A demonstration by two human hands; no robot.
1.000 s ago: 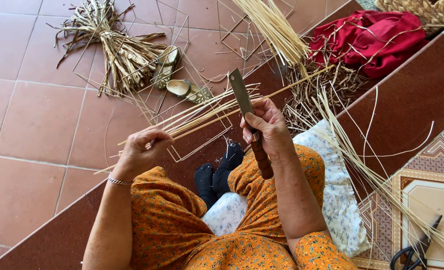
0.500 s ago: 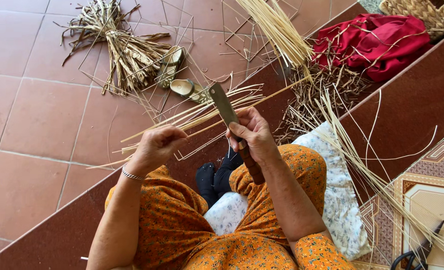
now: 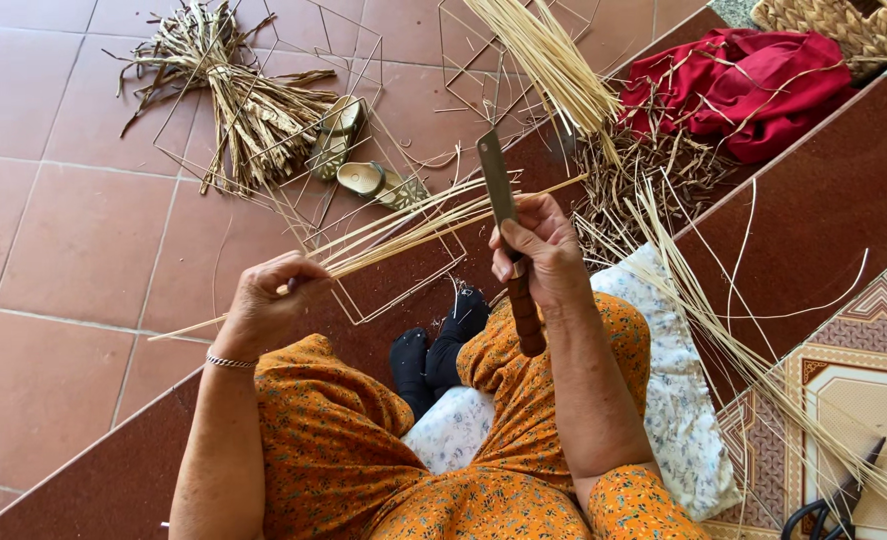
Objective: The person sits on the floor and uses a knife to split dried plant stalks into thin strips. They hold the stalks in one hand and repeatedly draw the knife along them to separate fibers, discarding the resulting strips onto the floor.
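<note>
The right hand point(image 3: 538, 250) grips a wooden-handled knife point(image 3: 508, 240), blade pointing up and away. The left hand point(image 3: 268, 300) is closed on a bundle of straw strips point(image 3: 403, 230) slanting up-right beneath the blade. Since before, the blade has turned more upright. Beyond lie sandals point(image 3: 358, 160) on the tiled floor point(image 3: 63, 230).

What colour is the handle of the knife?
The knife handle is reddish brown wood, gripped in the right hand; the head view shows it.

I see a red cloth point(image 3: 753, 85) near the step's top right edge. Sandals point(image 3: 358, 160) lie beside a dried reed pile point(image 3: 228, 100) on the floor tiles point(image 3: 53, 240); scissors point(image 3: 833, 505) sit bottom right.
</note>
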